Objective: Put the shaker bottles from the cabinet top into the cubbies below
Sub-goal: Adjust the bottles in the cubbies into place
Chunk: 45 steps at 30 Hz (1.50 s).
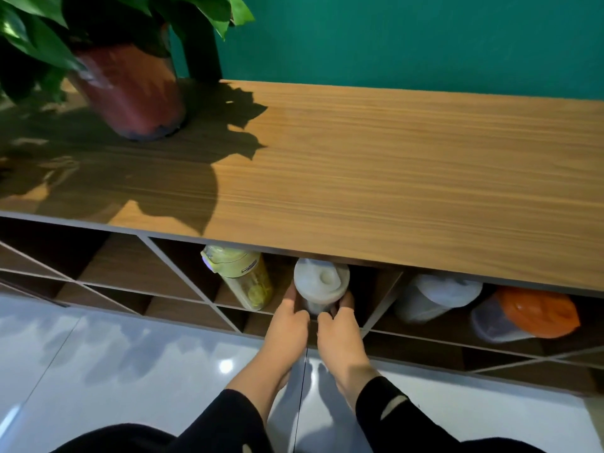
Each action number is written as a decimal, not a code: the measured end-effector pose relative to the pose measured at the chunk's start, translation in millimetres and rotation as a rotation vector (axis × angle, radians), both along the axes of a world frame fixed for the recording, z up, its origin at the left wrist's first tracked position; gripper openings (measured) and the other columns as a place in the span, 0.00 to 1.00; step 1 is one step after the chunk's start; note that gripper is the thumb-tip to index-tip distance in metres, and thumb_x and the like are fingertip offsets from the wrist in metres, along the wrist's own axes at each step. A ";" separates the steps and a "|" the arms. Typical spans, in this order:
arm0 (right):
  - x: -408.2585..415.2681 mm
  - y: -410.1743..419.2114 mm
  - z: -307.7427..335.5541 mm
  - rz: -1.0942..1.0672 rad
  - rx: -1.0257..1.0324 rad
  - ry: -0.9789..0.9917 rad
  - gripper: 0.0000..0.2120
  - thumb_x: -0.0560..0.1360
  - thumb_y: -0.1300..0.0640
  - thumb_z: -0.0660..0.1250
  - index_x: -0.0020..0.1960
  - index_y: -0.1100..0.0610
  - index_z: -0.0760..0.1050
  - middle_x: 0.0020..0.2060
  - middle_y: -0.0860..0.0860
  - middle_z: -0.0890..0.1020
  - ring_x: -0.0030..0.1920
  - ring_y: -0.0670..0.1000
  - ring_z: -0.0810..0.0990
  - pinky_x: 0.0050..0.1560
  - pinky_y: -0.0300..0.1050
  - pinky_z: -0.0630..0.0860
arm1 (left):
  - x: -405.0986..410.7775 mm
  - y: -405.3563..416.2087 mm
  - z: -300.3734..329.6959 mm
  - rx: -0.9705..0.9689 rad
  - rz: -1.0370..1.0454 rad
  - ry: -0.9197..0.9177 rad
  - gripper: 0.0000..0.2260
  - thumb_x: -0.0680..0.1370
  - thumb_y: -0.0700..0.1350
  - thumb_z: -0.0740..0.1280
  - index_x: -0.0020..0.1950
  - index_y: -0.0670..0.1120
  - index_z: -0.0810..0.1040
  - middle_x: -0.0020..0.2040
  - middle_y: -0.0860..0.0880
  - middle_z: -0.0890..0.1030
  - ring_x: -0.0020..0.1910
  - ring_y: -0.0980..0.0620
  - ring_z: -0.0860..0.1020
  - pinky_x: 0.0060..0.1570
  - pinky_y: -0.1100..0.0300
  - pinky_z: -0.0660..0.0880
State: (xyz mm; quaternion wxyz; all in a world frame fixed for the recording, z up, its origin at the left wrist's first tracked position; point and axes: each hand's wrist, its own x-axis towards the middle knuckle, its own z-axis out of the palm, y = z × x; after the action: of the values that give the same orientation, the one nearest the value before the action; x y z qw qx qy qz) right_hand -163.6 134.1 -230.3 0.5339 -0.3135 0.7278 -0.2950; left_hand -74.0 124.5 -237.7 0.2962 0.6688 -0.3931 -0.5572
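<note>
Four shaker bottles show in the cubbies under the cabinet top [392,178]: a yellow bottle [243,277], a white bottle [320,286], a pale bottle [434,297] and an orange-lidded bottle [526,317]. The yellow and white ones share one cubby [228,297], the yellow leaning at the left, the white just beside it on the right. A slanted divider separates that cubby from the next cubby [457,331], where the pale bottle and the orange-lidded one lie side by side, close together.

One potted plant [130,89] stands on the wooden surface at the far left, casting a leafy shadow across it. No bottle is seen on the surface.

Two hands reach forward and down into the first cubby. The left hand [287,328] cups the left side of the white bottle, fingers curled around its body below the lid. The right hand [340,331] wraps the right side in the same way, thumbs nearly meeting in front. Both hands hold the white bottle between them. Forearms run up from black sleeves [392,416], converging towards the bottle, above a glossy pale floor [98,354].
</note>
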 end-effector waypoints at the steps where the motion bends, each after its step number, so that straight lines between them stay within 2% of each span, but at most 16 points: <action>1: 1.1 1.9 -0.4 -0.009 -0.005 0.031 0.14 0.80 0.65 0.58 0.65 0.60 0.65 0.59 0.60 0.78 0.53 0.57 0.76 0.59 0.52 0.75 | 1.4 -4.0 -1.3 0.004 -0.018 -0.009 0.26 0.76 0.31 0.57 0.72 0.47 0.71 0.54 0.34 0.79 0.49 0.37 0.78 0.56 0.45 0.77; 3: 1.4 5.6 -3.1 -0.012 -0.037 0.079 0.13 0.80 0.63 0.60 0.63 0.54 0.66 0.56 0.59 0.78 0.53 0.59 0.78 0.58 0.55 0.76 | 3.1 -10.6 -2.5 0.011 -0.058 0.036 0.23 0.75 0.31 0.57 0.67 0.45 0.74 0.39 0.38 0.76 0.37 0.42 0.74 0.45 0.49 0.76; 4: 0.7 6.5 -3.9 -0.014 -0.036 0.079 0.13 0.80 0.62 0.60 0.61 0.51 0.64 0.52 0.57 0.77 0.52 0.58 0.77 0.56 0.55 0.76 | 3.4 -12.8 -2.5 0.017 -0.070 0.070 0.24 0.74 0.30 0.57 0.68 0.46 0.74 0.40 0.44 0.78 0.37 0.48 0.75 0.44 0.53 0.75; 8: -4.8 4.6 -5.3 -0.034 0.058 0.030 0.08 0.80 0.65 0.57 0.56 0.55 0.65 0.41 0.55 0.73 0.39 0.52 0.72 0.42 0.45 0.72 | 1.9 -17.9 -8.6 0.023 -0.066 0.165 0.33 0.74 0.29 0.57 0.74 0.56 0.70 0.65 0.50 0.81 0.63 0.50 0.78 0.67 0.50 0.74; 12: -5.6 9.0 -11.3 -0.022 0.136 -0.042 0.09 0.81 0.63 0.55 0.61 0.59 0.66 0.48 0.58 0.74 0.45 0.53 0.73 0.46 0.45 0.72 | 0.5 -16.0 -11.8 0.029 0.046 0.140 0.31 0.76 0.32 0.59 0.77 0.55 0.68 0.64 0.43 0.80 0.63 0.41 0.77 0.68 0.45 0.74; 14: 1.1 13.3 -11.2 0.079 0.185 -0.089 0.20 0.82 0.62 0.56 0.73 0.58 0.64 0.66 0.59 0.74 0.64 0.55 0.74 0.65 0.50 0.72 | 0.8 -8.9 -14.3 0.060 0.223 0.133 0.24 0.77 0.34 0.58 0.74 0.46 0.72 0.56 0.44 0.83 0.55 0.44 0.80 0.57 0.49 0.78; 16: 9.0 14.1 -5.2 0.174 0.191 -0.116 0.25 0.83 0.62 0.55 0.79 0.59 0.58 0.75 0.57 0.68 0.72 0.55 0.70 0.72 0.50 0.67 | 6.7 -0.6 -17.0 0.120 0.467 0.203 0.16 0.80 0.35 0.57 0.66 0.37 0.75 0.45 0.45 0.81 0.43 0.47 0.79 0.43 0.53 0.76; 19: 19.9 7.4 -4.2 0.242 0.116 -0.151 0.24 0.84 0.62 0.55 0.79 0.58 0.58 0.76 0.54 0.66 0.72 0.53 0.69 0.65 0.40 0.65 | 30.7 3.2 -17.2 0.115 0.799 0.185 0.11 0.83 0.38 0.56 0.62 0.43 0.74 0.44 0.45 0.79 0.40 0.49 0.78 0.40 0.54 0.76; 21: 31.6 2.7 -6.3 0.285 0.066 -0.149 0.25 0.83 0.61 0.55 0.80 0.54 0.57 0.77 0.50 0.65 0.76 0.52 0.65 0.73 0.43 0.61 | 48.3 -1.4 -15.8 0.065 0.871 0.071 0.14 0.83 0.38 0.56 0.67 0.47 0.71 0.48 0.45 0.79 0.44 0.48 0.78 0.47 0.52 0.76; 24: 48.9 -3.7 -7.1 0.355 -0.011 -0.110 0.25 0.82 0.59 0.57 0.79 0.55 0.58 0.73 0.54 0.71 0.73 0.55 0.70 0.71 0.47 0.67 | 61.0 -10.7 -9.5 -0.016 0.759 0.003 0.23 0.82 0.34 0.55 0.76 0.47 0.65 0.64 0.44 0.76 0.61 0.45 0.77 0.65 0.50 0.74; 26: 58.8 -9.9 -6.9 0.385 -0.053 -0.019 0.21 0.81 0.57 0.59 0.73 0.59 0.64 0.63 0.60 0.78 0.63 0.60 0.77 0.64 0.52 0.74 | 64.4 -15.7 -6.0 -0.050 0.654 0.020 0.27 0.81 0.32 0.54 0.79 0.49 0.62 0.68 0.46 0.76 0.65 0.46 0.76 0.69 0.45 0.73; 30: 75.8 -20.1 -1.5 0.362 -0.105 -0.062 0.18 0.81 0.61 0.60 0.70 0.58 0.69 0.55 0.59 0.82 0.55 0.59 0.82 0.58 0.55 0.78 | 70.0 -17.3 -7.7 -0.042 0.511 0.075 0.28 0.80 0.31 0.55 0.76 0.54 0.67 0.64 0.49 0.81 0.61 0.52 0.79 0.64 0.49 0.78; 33: 83.6 -30.7 -1.6 0.300 -0.093 -0.138 0.28 0.79 0.67 0.57 0.74 0.45 0.61 0.52 0.55 0.82 0.47 0.49 0.80 0.59 0.51 0.76 | 72.4 -12.6 -7.2 -0.046 0.489 0.053 0.28 0.81 0.31 0.53 0.76 0.55 0.66 0.57 0.59 0.80 0.55 0.60 0.79 0.57 0.57 0.77; 38: 90.1 -38.1 -6.8 0.304 -0.116 -0.068 0.32 0.79 0.64 0.57 0.80 0.46 0.55 0.64 0.54 0.78 0.56 0.51 0.77 0.57 0.45 0.74 | 77.7 -11.7 -6.1 -0.069 0.476 0.080 0.27 0.82 0.31 0.53 0.76 0.54 0.65 0.57 0.57 0.80 0.51 0.62 0.79 0.52 0.59 0.78; 42: 89.7 -33.3 -13.0 0.311 -0.126 -0.089 0.32 0.79 0.64 0.58 0.79 0.44 0.56 0.60 0.56 0.80 0.57 0.54 0.81 0.60 0.57 0.79 | 81.5 -17.7 -9.4 -0.035 0.467 0.081 0.28 0.81 0.33 0.54 0.78 0.56 0.63 0.58 0.54 0.80 0.52 0.55 0.81 0.49 0.57 0.80; 45: 83.0 -32.9 -15.0 0.364 -0.152 -0.090 0.32 0.80 0.63 0.57 0.79 0.43 0.54 0.64 0.54 0.77 0.58 0.51 0.79 0.59 0.47 0.77 | 79.5 -18.5 -7.5 -0.035 0.460 0.098 0.29 0.81 0.33 0.54 0.78 0.56 0.63 0.53 0.57 0.80 0.49 0.53 0.81 0.49 0.55 0.80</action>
State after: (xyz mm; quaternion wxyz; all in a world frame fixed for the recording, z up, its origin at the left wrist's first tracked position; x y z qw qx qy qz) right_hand -80.6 101.2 -245.3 0.5852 -0.4657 0.6103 -0.2613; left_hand 5.5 106.0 -245.2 0.4455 0.7077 -0.2253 -0.4999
